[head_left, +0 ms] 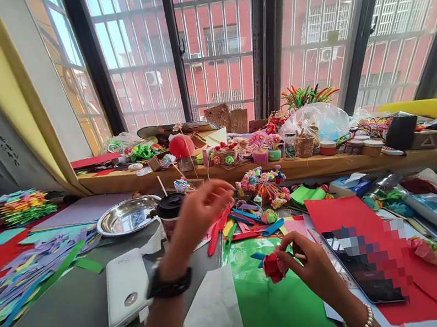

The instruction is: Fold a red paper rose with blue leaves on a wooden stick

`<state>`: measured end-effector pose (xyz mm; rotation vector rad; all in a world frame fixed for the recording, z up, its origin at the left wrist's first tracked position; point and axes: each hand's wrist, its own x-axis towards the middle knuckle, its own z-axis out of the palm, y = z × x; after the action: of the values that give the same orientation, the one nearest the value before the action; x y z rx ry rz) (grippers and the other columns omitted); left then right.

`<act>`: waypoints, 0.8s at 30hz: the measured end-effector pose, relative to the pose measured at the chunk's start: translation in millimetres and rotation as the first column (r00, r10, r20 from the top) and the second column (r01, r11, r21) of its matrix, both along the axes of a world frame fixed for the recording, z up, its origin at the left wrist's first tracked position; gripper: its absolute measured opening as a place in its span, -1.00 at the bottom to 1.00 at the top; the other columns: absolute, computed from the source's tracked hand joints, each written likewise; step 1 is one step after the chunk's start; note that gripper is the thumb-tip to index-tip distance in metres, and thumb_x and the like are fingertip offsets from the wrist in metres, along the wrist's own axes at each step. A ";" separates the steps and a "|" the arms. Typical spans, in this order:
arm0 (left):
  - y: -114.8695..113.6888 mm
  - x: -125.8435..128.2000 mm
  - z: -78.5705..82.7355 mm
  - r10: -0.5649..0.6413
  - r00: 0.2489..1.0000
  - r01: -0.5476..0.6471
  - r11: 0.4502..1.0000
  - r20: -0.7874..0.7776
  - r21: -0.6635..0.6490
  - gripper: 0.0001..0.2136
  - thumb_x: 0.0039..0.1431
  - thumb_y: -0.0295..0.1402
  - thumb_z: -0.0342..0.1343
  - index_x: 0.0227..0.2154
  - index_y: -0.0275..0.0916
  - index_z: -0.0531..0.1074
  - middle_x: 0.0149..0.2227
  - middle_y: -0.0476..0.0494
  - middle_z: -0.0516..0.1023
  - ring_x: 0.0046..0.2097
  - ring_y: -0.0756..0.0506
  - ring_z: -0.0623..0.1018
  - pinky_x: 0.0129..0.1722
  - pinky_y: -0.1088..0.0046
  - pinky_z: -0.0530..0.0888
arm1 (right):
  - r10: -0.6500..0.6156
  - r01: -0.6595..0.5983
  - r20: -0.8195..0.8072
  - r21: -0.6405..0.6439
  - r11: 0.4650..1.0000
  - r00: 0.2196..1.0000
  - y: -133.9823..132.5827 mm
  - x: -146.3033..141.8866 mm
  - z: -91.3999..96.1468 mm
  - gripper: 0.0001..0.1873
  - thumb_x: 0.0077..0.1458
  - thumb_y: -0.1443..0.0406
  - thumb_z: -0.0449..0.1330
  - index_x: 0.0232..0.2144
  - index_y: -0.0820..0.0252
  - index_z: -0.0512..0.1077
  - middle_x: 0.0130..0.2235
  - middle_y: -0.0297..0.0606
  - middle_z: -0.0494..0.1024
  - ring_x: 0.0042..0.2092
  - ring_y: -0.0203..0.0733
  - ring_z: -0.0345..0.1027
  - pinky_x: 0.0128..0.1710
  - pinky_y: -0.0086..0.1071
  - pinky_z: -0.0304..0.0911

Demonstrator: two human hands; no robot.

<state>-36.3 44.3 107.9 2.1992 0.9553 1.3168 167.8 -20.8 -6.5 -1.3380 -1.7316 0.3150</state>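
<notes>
My right hand [301,255] pinches a red paper rose [274,267] over a green sheet [282,309]. A blue paper piece [258,257] sticks out beside the bloom, and a pale stick end [300,256] shows by my fingers. Raised to the left, my left hand [209,207] is slightly blurred, with thumb and fingers drawn together. Whatever may be between them is too small to make out. Behind it stands a dark-lidded cup [170,206] with a straw; loose coloured paper strips [245,223] lie beyond the green sheet.
A white power bank [126,288] and a round metal tray [126,215] are on the left. To the right, a phone [365,267] lies on red paper [336,213], near a pink paper flower [428,249]. Crafted flowers [264,185] and jars [328,147] line the back by the window.
</notes>
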 end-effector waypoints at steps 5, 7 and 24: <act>-0.1 32.2 -62.4 -0.296 0.948 0.270 0.942 -0.120 -0.198 -0.87 -0.02 -0.33 0.09 -0.39 -0.25 0.44 -0.32 -0.06 0.49 -0.29 -0.02 0.46 -0.30 0.50 0.40 | -0.064 0.063 0.030 0.038 0.997 0.998 1.0 2.0 -2.2 -0.86 0.03 0.21 0.03 -0.45 0.16 0.22 -0.64 -0.48 0.12 -0.61 -0.36 0.04 -0.65 -0.53 0.05; -1.4 38.8 -80.9 -0.337 0.938 0.308 0.917 -0.080 -0.254 -0.88 -0.03 -0.36 0.09 -0.39 -0.26 0.44 -0.34 -0.07 0.48 -0.34 0.00 0.47 -0.33 0.51 0.42 | -0.064 0.062 0.037 0.043 0.997 0.997 0.8 1.6 -2.6 -0.89 0.03 0.24 0.03 -0.45 0.16 0.22 -0.63 -0.47 0.14 -0.60 -0.36 0.05 -0.65 -0.53 0.05; -11.2 43.2 -101.7 -0.322 0.946 0.307 0.927 -0.038 -0.217 -0.95 -0.01 -0.41 0.08 -0.45 -0.28 0.36 -0.43 -0.04 0.44 -0.36 0.00 0.44 -0.34 0.53 0.39 | 0.016 -0.031 0.116 0.136 0.990 0.993 2.7 -0.9 -9.4 -0.97 0.05 0.33 0.03 -0.43 0.14 0.22 -0.44 -0.32 0.39 -0.48 -0.30 0.25 -0.52 -0.47 0.14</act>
<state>7.0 33.1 6.2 2.1393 0.6913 0.9500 166.8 -18.1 -15.9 -1.2570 -1.8305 0.1311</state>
